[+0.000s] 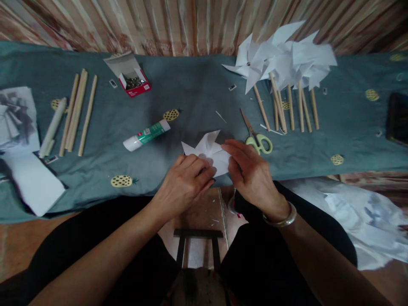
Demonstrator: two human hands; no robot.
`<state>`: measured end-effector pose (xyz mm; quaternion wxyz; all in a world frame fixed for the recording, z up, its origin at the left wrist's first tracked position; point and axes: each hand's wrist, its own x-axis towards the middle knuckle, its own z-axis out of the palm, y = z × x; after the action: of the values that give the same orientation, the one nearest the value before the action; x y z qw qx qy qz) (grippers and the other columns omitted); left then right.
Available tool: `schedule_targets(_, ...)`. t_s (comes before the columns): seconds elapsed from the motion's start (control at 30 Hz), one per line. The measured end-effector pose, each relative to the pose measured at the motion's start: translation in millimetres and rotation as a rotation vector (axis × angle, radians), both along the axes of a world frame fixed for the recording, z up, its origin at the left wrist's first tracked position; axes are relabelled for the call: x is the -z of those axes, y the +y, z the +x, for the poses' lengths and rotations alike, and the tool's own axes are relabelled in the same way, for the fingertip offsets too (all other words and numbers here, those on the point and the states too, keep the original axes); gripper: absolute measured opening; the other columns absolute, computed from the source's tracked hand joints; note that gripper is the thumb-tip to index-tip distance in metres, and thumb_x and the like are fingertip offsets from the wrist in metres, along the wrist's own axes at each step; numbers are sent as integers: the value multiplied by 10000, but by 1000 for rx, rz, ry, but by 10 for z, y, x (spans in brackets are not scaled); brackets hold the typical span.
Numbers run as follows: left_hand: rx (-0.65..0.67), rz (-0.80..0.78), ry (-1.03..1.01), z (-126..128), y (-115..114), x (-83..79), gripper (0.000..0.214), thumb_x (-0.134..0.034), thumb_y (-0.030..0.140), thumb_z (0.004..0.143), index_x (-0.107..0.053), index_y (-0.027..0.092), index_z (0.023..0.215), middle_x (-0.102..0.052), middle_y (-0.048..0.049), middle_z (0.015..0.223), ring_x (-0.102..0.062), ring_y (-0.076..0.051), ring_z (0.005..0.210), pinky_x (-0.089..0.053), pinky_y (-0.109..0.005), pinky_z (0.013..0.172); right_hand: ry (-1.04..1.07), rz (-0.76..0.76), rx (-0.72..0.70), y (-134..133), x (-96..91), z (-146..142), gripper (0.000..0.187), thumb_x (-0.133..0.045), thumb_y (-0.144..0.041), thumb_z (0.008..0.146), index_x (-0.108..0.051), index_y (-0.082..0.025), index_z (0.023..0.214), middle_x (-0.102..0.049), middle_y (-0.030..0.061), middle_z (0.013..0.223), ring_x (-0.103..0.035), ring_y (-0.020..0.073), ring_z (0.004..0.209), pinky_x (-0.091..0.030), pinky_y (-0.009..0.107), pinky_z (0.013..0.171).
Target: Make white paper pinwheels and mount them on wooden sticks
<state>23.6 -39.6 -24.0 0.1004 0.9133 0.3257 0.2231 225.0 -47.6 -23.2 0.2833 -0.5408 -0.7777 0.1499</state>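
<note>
A white paper pinwheel [208, 146] with folded blades lies between my hands, low over the near edge of the cloth-covered table. My left hand [188, 180] is closed on its left and lower side, thumb and fingers pressed near the centre. On the right, my right hand [250, 170] pinches a blade's edge between thumb and fingers; a metal bangle circles that wrist. Close beyond the right hand lie scissors [262, 143] with light green handles. A green and white glue stick [147, 135] rests to the left of the pinwheel.
Several finished pinwheels [283, 63] on wooden sticks lie at the back right. An open red box [135, 87] holds small metal pieces. Several loose sticks [75, 112] lie at left, near white paper sheets [35, 180]. A dark device [398, 119] sits at the right edge; a plastic bag [347, 212] is below.
</note>
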Motion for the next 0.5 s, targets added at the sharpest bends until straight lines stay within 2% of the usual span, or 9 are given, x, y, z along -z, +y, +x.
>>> schedule_targets(0.23,8,107,32,20,-23,-7,150,-519,159,959,-660,135,1006,-698,-66,890,-597,-192,800,-461,-332,685,-41,25,-23,-3,-7,55,408,-462,-83,856,-643,-201,1202,-638,121,1278,-591,282,1170,-508,508,999)
schedule_targets(0.4,-9,51,-20,-15,-42,-4,140,-535,120,939,-655,105,1010,-704,-80,880,-628,-191,783,-523,-330,694,-58,1,-44,7,-17,105,388,-406,-93,887,-666,-162,1166,-639,140,1275,-586,278,1182,-501,500,1008)
schedule_targets(0.5,-31,34,-63,-31,-41,21,133,-545,121,930,-654,103,1004,-703,-87,869,-644,-193,781,-542,-331,701,1,-63,-63,34,-40,160,418,-389,-75,885,-674,-190,1168,-646,115,1285,-595,257,1203,-485,503,1031)
